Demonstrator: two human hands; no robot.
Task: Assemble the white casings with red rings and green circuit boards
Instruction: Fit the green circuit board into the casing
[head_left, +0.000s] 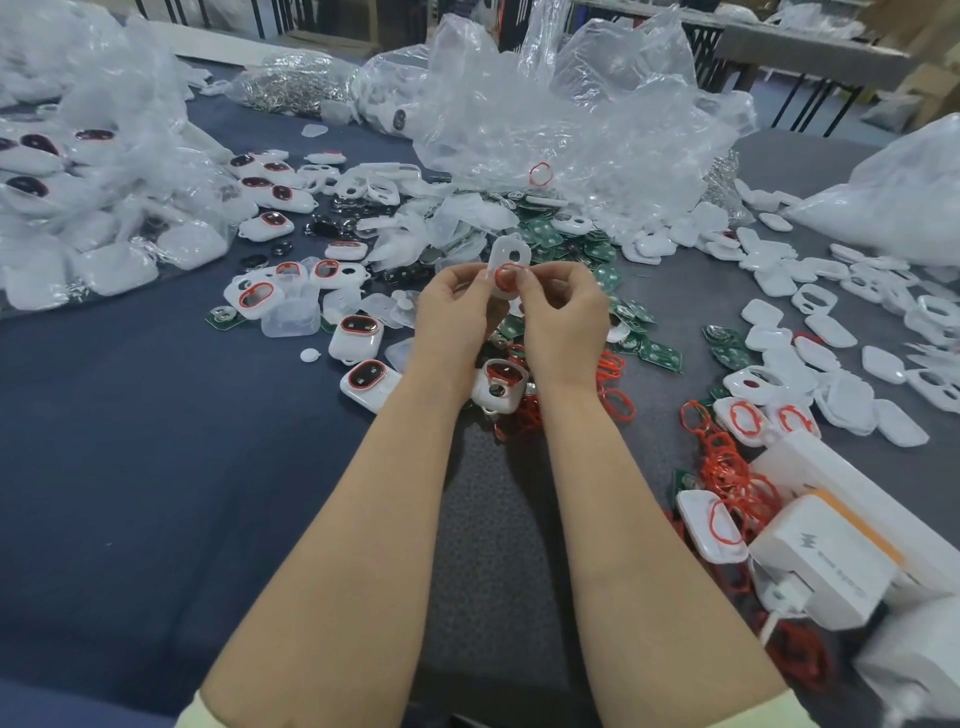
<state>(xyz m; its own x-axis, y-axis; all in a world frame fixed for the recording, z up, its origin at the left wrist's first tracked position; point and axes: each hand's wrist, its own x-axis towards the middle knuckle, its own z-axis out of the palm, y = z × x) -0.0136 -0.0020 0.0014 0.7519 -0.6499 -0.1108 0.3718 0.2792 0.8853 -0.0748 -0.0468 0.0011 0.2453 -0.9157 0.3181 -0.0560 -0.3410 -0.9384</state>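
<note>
Both hands are raised above the middle of the surface (156, 441), close together. The left hand (457, 306) is curled round the lower edge of a white casing (511, 253), which is held upright, and the right hand (563, 312) is pinched on a red ring (505, 276) at the casing's lower opening. How far the ring is seated cannot be told, since part of it is covered by the fingertips. The ring-fitting step appears to be in hand. It would be done well if the casing were braced by the left hand while the ring is pressed round the opening bit by bit, so that no part is left twisted or lifted. Green circuit boards (660, 356) are scattered just beyond the wrists, loose red rings (727, 467) to the right, and ringed casings (358, 338) to the left.
</note>
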